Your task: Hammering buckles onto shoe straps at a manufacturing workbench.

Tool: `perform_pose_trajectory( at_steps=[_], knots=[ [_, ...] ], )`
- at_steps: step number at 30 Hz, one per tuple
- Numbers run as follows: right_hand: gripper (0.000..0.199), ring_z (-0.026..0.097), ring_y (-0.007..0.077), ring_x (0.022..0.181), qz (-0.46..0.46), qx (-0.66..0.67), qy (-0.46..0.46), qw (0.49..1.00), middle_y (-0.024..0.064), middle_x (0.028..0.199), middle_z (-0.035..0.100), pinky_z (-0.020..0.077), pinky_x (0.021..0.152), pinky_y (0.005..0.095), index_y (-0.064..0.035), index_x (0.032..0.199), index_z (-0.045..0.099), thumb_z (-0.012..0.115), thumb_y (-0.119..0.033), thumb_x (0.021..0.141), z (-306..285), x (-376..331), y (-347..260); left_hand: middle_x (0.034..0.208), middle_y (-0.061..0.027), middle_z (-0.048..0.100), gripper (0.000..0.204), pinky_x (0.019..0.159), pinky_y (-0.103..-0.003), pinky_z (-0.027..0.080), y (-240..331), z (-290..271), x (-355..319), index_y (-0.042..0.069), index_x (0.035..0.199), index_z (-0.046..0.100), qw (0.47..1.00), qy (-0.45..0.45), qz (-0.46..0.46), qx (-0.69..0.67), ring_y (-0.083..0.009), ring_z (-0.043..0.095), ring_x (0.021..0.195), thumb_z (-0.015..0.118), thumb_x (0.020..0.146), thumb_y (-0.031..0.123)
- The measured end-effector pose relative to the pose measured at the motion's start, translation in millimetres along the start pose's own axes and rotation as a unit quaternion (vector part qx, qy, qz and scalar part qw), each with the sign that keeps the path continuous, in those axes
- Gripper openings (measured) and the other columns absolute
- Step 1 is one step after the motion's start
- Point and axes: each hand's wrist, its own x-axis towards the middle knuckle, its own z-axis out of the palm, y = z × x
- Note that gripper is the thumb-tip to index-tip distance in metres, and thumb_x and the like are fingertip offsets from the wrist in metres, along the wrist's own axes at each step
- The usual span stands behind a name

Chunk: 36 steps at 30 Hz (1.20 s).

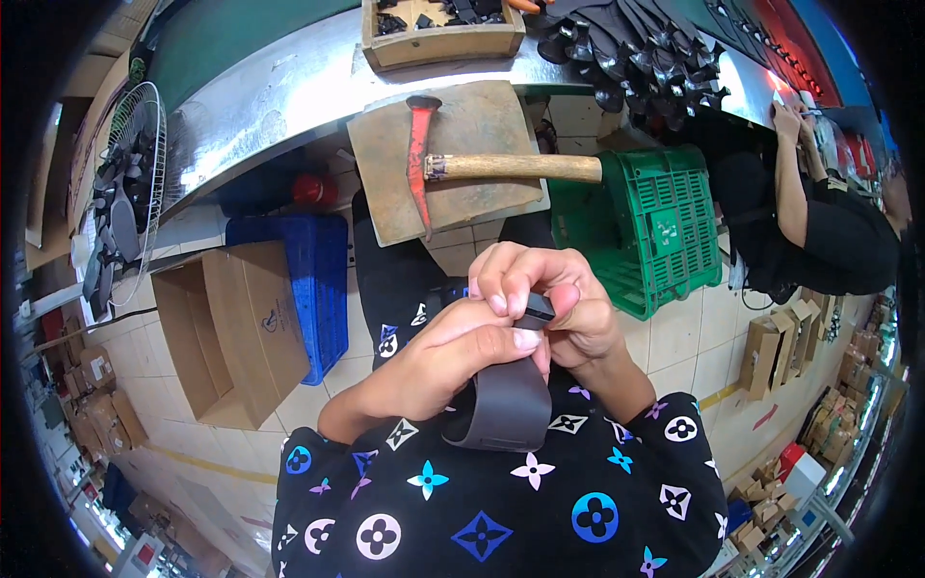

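Beyond the left hand (434, 361) and right hand (573, 299), a metal bench (279, 91) bears a wooden box (443, 50) and dark straps (665, 67); nearer, a board (482, 111) carries a hammer (511, 168).

Hammer (511, 167) on board (491, 212), seemingly against bench (260, 106).

one head-worn fisheye view, facing steeply down, close above the hands (451, 349)

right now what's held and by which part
The left hand holds a dark curved piece by its upper end; the right hand pinches a small black block there. Any join is hidden.
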Motion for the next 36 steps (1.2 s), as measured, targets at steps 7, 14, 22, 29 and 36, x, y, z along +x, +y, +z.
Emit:
perform_pose_trajectory(
  at_steps=[7, 14, 22, 29, 36],
  knots=[
    [0.038, 0.055, 0.0272, 0.102, -0.047, -0.061, 0.060, 0.995, 0.0139, 0.099, 0.060, 0.0425, 0.093, 0.0384, 0.0014, 0.092, 0.063, 0.067, -0.037, 0.089, -0.3, 6.4, 15.7, 0.086, -0.0102, 0.069, 0.037, 0.077, -0.029, 0.049, -13.9, -24.0, 7.5, 0.000, 0.089, 0.069, 0.999, -0.003, 0.048, 0.006, -0.0172, 0.065, 0.080, 0.053, 0.096, 0.033],
    [0.057, 0.056, 0.0229, 0.123, -0.016, -0.198, 0.130, 0.971, 0.0148, 0.136, 0.056, 0.0422, 0.101, 0.0338, 0.0044, 0.136, 0.049, 0.050, -0.042, 0.103, -0.3, 25.6, 20.0, 0.095, -0.0065, 0.064, 0.033, 0.088, -0.030, 0.046, 15.5, -72.4, -28.6, 0.002, 0.103, 0.065, 0.888, 0.306, 0.255, 0.232, -0.0143, 0.060, 0.093, 0.049, 0.102, 0.031],
    [0.031, 0.066, 0.0200, 0.089, -0.071, -0.176, 0.233, 0.954, 0.0141, 0.105, 0.069, 0.0529, 0.087, 0.0345, 0.0039, 0.114, 0.063, 0.051, -0.023, 0.103, -28.0, 15.8, -15.8, 0.108, -0.0252, 0.062, 0.048, 0.090, -0.043, 0.046, 156.7, -242.8, -184.0, -0.008, 0.112, 0.054, 0.265, 0.801, 0.434, 0.317, -0.0363, 0.061, 0.098, 0.059, 0.099, 0.037],
    [0.029, 0.059, 0.0160, 0.068, -0.147, -0.155, 0.308, 0.927, 0.0072, 0.080, 0.061, 0.0489, 0.064, 0.0303, -0.0078, 0.083, 0.048, 0.047, -0.026, 0.105, -73.7, 15.1, -36.6, 0.127, -0.0280, 0.060, 0.064, 0.102, -0.040, 0.044, 112.3, -388.2, -279.0, -0.008, 0.132, 0.051, 0.344, 0.784, 0.256, 0.449, -0.0360, 0.058, 0.119, 0.063, 0.095, 0.043],
    [0.024, 0.061, 0.0196, 0.069, -0.318, -0.575, 0.444, 0.609, 0.0094, 0.076, 0.062, 0.0492, 0.070, 0.0310, -0.0039, 0.091, 0.059, 0.057, -0.026, 0.100, -85.6, 29.4, -141.4, 0.135, -0.0200, 0.055, 0.050, 0.107, -0.036, 0.039, 37.5, -324.7, -119.4, -0.006, 0.136, 0.049, 0.639, 0.605, 0.258, 0.399, -0.0260, 0.053, 0.125, 0.060, 0.100, 0.027]
  ],
)
